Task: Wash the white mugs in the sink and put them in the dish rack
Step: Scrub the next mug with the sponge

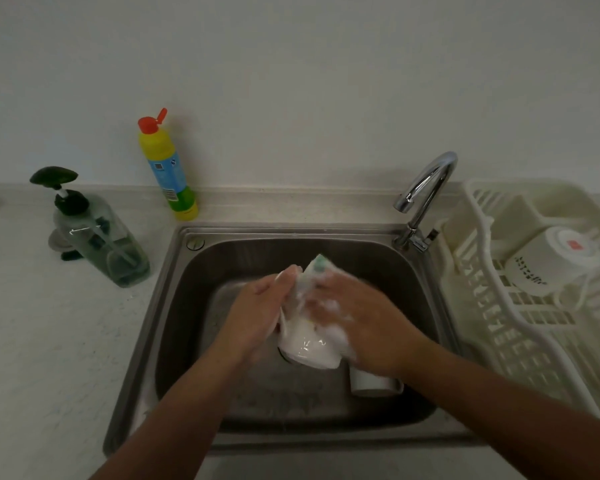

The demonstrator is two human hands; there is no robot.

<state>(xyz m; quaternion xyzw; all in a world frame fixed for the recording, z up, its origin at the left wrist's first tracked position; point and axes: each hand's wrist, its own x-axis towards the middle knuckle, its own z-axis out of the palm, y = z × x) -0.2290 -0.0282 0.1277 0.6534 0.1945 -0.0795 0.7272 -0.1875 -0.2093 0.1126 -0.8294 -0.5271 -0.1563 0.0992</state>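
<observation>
Our left hand (257, 311) grips a soapy white mug (309, 346) over the sink (182, 306); our right hand (359, 318) holds the sponge (318, 266) against it.

A: What colours do you read on the mug (307, 344)?
B: I see white, under white foam; the sponge (320, 264) shows a green edge.
A: My bottle (167, 168) is yellow, with a red cap, blue label and green base.
B: Cream dish rack (489, 317); its racked mug (548, 261) is white with a red mark and black lettering.
</observation>
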